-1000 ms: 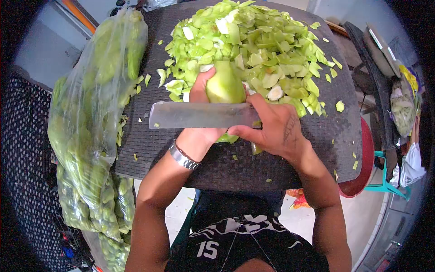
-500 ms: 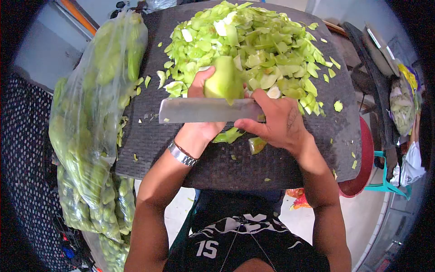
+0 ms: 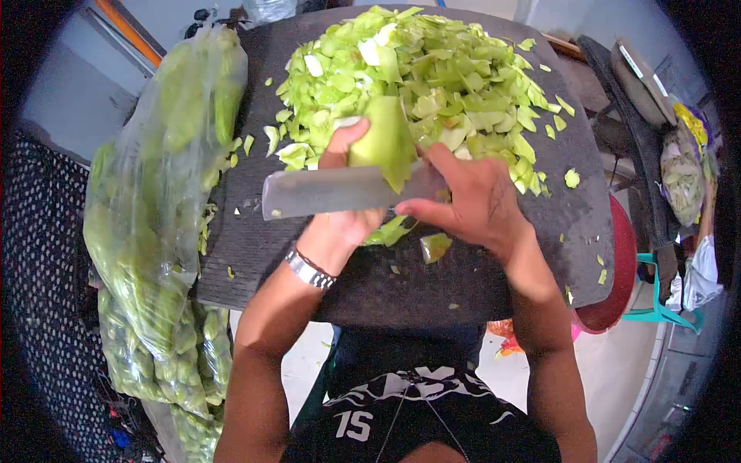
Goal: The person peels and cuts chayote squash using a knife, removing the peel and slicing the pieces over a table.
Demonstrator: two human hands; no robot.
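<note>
Green fruit (image 3: 378, 139), smooth-skinned, pale and rounded, is held up in front of a loose heap of peelings (image 3: 455, 92). It is gripped by the left hand (image 3: 353, 224), the thumb pressed to its side, the other fingers largely hidden by fruit and blade. A broad, flat knife (image 3: 320, 193) of dull grey metal, blunt-ended, is set across the fruit's lower part; a thin, pointed flap of peel (image 3: 398, 177) is seen over the blade. The knife is clamped in the right hand (image 3: 475, 201), its handle hidden by the fingers. A linked metal band (image 3: 310, 270) is worn at the left wrist.

The heap is made up of thin curled shavings, mixed green and whitish. Stray scraps are scattered over the dark tabletop (image 3: 255, 270), its surface finely ribbed and its corners rounded. Below the hands, a ragged peel piece (image 3: 388, 231) and a squarish chunk (image 3: 435, 247) are seen apart. At the left edge, more green produce is enclosed in a creased, clear plastic bag (image 3: 147, 224).
</note>
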